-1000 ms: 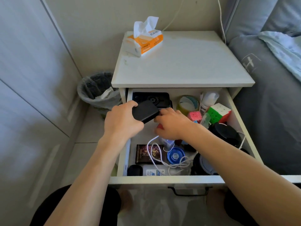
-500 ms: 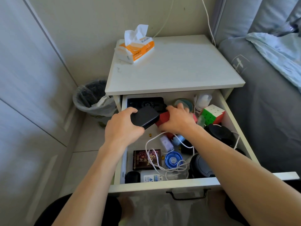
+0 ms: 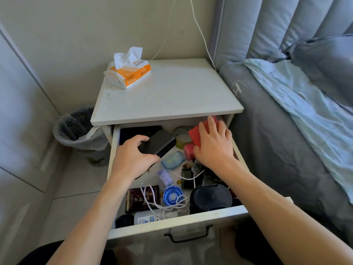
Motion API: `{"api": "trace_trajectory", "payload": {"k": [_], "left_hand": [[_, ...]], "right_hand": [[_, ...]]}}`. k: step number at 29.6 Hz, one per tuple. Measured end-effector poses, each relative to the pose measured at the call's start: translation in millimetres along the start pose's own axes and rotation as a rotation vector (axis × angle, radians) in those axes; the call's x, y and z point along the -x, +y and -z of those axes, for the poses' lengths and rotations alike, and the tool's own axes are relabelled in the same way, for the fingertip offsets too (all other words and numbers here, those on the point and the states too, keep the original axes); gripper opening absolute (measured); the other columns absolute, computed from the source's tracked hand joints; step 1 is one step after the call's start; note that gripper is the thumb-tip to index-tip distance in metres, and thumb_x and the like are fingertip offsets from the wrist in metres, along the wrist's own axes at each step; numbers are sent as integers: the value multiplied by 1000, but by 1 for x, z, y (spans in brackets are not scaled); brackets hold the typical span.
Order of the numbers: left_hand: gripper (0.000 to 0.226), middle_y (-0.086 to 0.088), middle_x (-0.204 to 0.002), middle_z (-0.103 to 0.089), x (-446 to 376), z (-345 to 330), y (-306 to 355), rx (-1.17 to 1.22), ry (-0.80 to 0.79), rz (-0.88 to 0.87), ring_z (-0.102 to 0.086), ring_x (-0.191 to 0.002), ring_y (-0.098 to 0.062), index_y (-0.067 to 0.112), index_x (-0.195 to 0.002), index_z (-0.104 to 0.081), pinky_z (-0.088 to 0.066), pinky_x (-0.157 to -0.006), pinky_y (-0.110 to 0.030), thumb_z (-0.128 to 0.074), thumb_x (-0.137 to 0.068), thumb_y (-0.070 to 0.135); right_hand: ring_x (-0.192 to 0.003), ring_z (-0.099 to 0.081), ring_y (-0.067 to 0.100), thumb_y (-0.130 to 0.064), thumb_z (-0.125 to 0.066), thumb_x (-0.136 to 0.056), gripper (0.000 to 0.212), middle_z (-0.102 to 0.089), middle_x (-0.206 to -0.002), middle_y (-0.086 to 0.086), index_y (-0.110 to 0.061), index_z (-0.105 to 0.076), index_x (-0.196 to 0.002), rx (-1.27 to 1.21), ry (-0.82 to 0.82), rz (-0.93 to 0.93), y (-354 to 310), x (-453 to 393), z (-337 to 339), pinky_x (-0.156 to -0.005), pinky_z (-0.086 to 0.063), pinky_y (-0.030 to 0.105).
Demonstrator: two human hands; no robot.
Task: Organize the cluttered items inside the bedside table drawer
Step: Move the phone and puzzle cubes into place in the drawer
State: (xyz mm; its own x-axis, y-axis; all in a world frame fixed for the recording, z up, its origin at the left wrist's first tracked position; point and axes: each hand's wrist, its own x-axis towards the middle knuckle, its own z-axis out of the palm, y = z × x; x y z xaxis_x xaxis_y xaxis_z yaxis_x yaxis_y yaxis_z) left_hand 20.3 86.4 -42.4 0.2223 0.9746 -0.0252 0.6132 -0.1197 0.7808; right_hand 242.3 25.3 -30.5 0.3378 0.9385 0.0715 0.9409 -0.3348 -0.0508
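Drawer front: the open drawer point(image 3: 177, 220) holds a black round container point(image 3: 210, 197), a blue disc point(image 3: 172, 196), a dark tin point(image 3: 142, 197) and a tangled white cable point(image 3: 168, 203).
Left hand: the left hand point(image 3: 133, 159) has its fingers curled round a black case point(image 3: 162, 142), over the drawer's left middle.
Right hand: the right hand point(image 3: 212, 148) lies with fingers spread on a red flat box point(image 3: 198, 134) at the back right.
Advice: likely best to seat each item flush against a wall, clear of the cable.
Counter: a tissue pack point(image 3: 128, 71) rests on top.
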Motion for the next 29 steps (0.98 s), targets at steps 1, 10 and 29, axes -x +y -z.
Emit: {"api": "trace_trajectory", "payload": {"k": [1,10,29], "left_hand": [[68,9,-119,-60,0,-3,1,-6,-7,-4,-52,-92,-1,33,-127,-61,-38,-69,-15,-87,-64,32],[67,12,-118,-59,4,8,-6,-43,11,16,-49,-101,-2,36,-125,-61,-38,-71,-17,-88,-64,33],[70,18,-113,-52,-5,44,-29,-109,92,64,-50,-103,-4,39,-128,-58,-42,-80,-26,-86,-64,33]], "right_hand": [[-144,-13,43,-51,-52,-87,73,-19,-157,13,-17,-31,-148,-3,-9,-7,4,3,-2,-115,-20,55],[-132,-41,24,-40,-50,-91,38,-56,-133,2,-17,-62,-120,-174,134,217,-1,11,-4,-117,-19,44],[-111,-56,22,-26,-54,-93,33,-59,-129,2,-24,-60,-125,-14,-489,652,-127,-43,-59,-75,-45,31]]}}
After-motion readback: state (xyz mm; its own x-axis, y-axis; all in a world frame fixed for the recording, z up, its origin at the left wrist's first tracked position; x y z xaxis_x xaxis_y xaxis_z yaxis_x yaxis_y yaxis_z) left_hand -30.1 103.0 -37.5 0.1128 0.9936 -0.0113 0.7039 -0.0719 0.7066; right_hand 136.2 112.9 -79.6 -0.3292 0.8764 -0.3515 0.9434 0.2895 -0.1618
